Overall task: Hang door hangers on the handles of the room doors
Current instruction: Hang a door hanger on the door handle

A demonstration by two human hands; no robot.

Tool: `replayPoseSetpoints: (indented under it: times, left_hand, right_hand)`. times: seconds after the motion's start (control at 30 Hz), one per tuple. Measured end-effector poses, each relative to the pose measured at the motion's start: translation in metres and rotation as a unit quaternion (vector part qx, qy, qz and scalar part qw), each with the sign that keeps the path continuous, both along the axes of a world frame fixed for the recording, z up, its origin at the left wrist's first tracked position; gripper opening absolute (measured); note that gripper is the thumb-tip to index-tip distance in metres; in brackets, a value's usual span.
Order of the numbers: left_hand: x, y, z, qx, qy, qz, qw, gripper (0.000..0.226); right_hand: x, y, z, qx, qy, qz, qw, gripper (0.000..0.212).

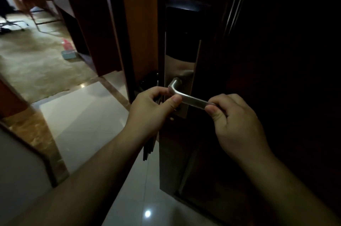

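Dim light is your first hazard: against the dark door point(276, 59), standing ajar over the pale tiled floor point(83, 115), a dark hanger is hard to see. Your left hand point(155, 104) sits curled at the bend of the handle point(191, 98) below the lock plate point(180, 70), gripping what looks like a stack of door hangers point(148, 149) that dangles under your wrist. Your right hand point(238, 120) pinches the handle's free end, thumb beneath; whether a hanger is also between those fingers, I cannot tell. Lean on the lever and it may dip, letting a loop slide off the tip. Loosen your left grip and the whole stack could slip to the tiles. Feeding the loop by feel, you may hook two at once.
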State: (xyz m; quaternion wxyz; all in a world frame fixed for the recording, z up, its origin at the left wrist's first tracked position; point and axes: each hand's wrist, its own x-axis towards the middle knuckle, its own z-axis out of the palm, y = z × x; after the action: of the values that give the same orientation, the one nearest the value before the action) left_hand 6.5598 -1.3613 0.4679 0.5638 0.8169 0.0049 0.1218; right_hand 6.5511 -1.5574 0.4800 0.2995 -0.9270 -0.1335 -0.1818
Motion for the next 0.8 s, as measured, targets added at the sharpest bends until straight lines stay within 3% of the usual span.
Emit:
replayPoseSetpoints:
  times: [0.43, 0.8]
  left_hand:
    - [0.056, -0.004, 0.009, -0.023, 0.07, -0.044, 0.996, 0.024]
    - [0.101, -0.014, 0.012, -0.024, 0.069, -0.054, 0.996, 0.022]
  right_hand:
    - [0.046, -0.001, 0.002, -0.003, 0.02, -0.03, 0.999, 0.017]
    - [0.085, -0.007, 0.002, -0.018, 0.029, -0.064, 0.997, 0.021]
